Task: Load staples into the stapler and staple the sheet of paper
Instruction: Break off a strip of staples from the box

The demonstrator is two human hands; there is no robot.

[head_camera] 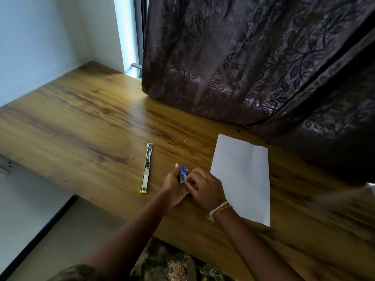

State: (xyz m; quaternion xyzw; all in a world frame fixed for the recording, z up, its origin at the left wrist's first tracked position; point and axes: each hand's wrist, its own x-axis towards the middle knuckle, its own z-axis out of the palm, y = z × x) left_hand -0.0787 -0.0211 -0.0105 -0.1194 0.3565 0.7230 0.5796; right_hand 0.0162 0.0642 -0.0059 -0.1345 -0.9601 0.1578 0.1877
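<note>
**Both hands closed on the staple box, stapler lying open beside them**

Left hand [175, 186] curled around a small blue staple box [183, 173], thumb up along its left side. Right hand [205, 188] pinching the same box at its lower end, fingers tight; thread bands [220, 209] on that wrist. Stapler [147, 168] flat on the wooden surface [85, 126], unfolded full length, just left of the box and apart from both hands. Sheet of paper [243, 175] right of the box, its near-left edge partly under the right hand. Dark curtain [243, 57] draped onto the surface beyond the paper. Bare wood left of the stapler; surface edge close below it.
</note>
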